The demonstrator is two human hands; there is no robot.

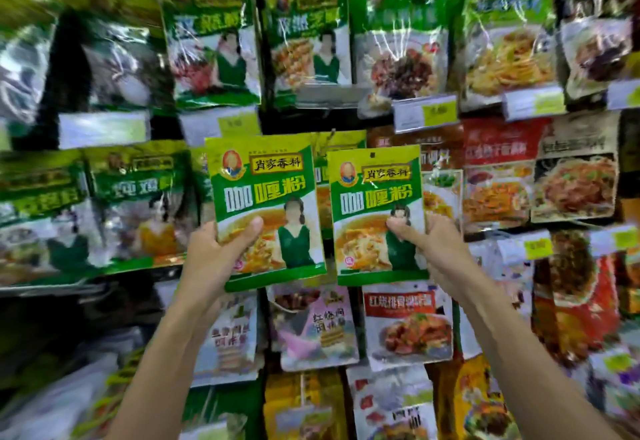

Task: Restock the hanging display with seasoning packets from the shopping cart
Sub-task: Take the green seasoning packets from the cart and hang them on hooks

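Note:
Two identical green and yellow curry powder packets are held up in front of the hanging display. My left hand (pixel 221 252) grips the left packet (pixel 263 204) at its lower left edge, thumb across the front. The right packet (pixel 377 211) is pinched at its right edge by my right hand (pixel 429 249), thumb on the front. Both packets are upright, side by side, almost touching. Behind them, between the two, hangs a packet of the same kind on a display hook (pixel 330 138). The shopping cart is out of view.
Rows of hanging seasoning packets fill the wall: green ones (pixel 211 37) above and at the left (pixel 138 204), red ones (pixel 498 176) at the right, pink and white ones (pixel 311 328) below. Price tags (pixel 426 112) jut out under each row.

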